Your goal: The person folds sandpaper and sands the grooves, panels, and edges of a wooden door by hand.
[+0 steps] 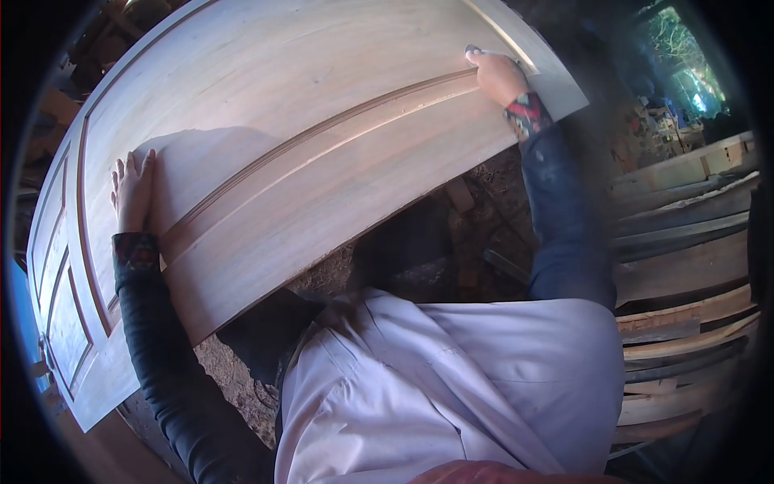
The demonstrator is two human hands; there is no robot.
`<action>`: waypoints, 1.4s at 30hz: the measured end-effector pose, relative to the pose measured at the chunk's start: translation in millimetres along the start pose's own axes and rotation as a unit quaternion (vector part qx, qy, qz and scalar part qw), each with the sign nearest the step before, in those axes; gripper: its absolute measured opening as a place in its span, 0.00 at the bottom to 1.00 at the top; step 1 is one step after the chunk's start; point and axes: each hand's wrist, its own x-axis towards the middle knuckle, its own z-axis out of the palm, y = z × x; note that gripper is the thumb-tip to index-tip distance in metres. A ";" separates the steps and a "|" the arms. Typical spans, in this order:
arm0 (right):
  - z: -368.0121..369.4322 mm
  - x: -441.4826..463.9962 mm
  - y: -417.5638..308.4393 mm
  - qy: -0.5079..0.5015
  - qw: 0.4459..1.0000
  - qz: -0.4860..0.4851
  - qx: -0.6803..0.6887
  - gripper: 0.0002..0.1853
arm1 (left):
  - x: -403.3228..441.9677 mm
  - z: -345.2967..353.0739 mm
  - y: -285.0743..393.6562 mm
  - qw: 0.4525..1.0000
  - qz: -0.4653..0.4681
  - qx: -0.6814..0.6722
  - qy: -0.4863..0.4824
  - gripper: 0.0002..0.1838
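A large pale wooden panelled door (pixel 266 89) lies across the view in front of me, with raised mouldings around its panels. My left hand (pixel 134 194) rests on the broad panel at the left, its fingers spread. Toward the door's right end, my right hand (pixel 500 78) is closed, beside the long moulding (pixel 347 133). A small dark edge shows at its thumb and fingertips, but what it holds is mostly hidden under the hand.
Stacked wooden boards (pixel 685 266) stand at the right. Below the door's near edge is a littered dirt floor (pixel 242 375) with wood scraps. A bright opening (pixel 685 64) shows at the upper right. A pale apron (pixel 451 379) covers my lap.
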 end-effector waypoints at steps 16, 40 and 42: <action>-11.9 -11.2 -12.8 -0.023 0.998 0.047 -0.043 0.15 | -3.8 -4.0 2.9 1.000 -0.012 -0.007 -0.013 0.46; 14.2 38.5 -74.7 -0.010 0.986 -0.023 0.167 0.18 | -16.1 -21.5 20.5 0.999 -0.009 -0.022 -0.029 0.44; 8.3 25.0 -158.0 0.163 0.893 -0.355 0.222 0.17 | -17.6 -23.1 21.4 0.999 -0.012 -0.024 -0.031 0.44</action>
